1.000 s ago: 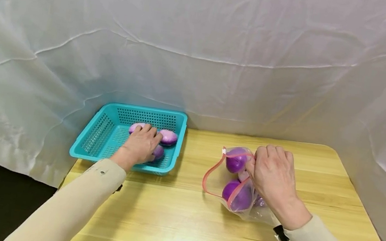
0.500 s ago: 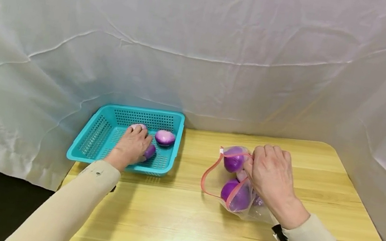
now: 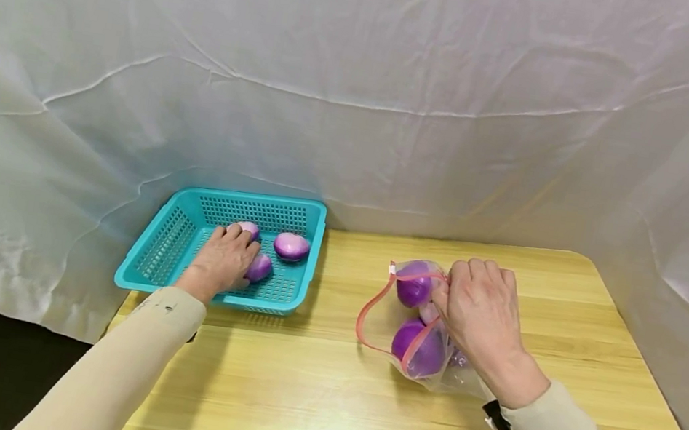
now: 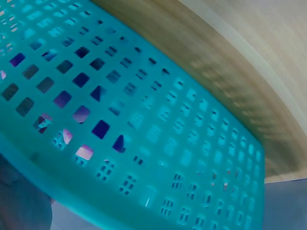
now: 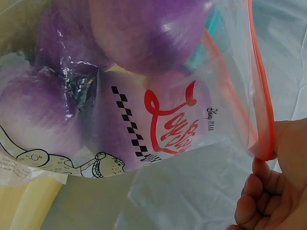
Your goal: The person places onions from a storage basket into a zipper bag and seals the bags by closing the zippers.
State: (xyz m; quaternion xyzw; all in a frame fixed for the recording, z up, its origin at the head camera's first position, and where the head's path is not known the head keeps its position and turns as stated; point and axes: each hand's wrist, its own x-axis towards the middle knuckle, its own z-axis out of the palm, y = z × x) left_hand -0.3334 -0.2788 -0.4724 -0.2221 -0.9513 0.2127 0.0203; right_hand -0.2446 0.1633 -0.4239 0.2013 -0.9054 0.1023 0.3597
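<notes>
Teal basket [image 3: 163, 248] at the counter's [image 3: 318, 402] far-left corner holds three purple onions [image 3: 291, 245]. Left hand [image 3: 222, 262] is inside it, fingers curled over the middle one, touching it; a closed grip isn't clear. Right of the basket, right hand [image 3: 478, 309] pinches the red rim of the zip bag [image 5: 192, 120], mouth held open. Bag has at least three onions inside already; three left in the basket.

Staged recording booth, white sheet backdrop [image 3: 363, 85], wooden table [image 3: 326, 389]
</notes>
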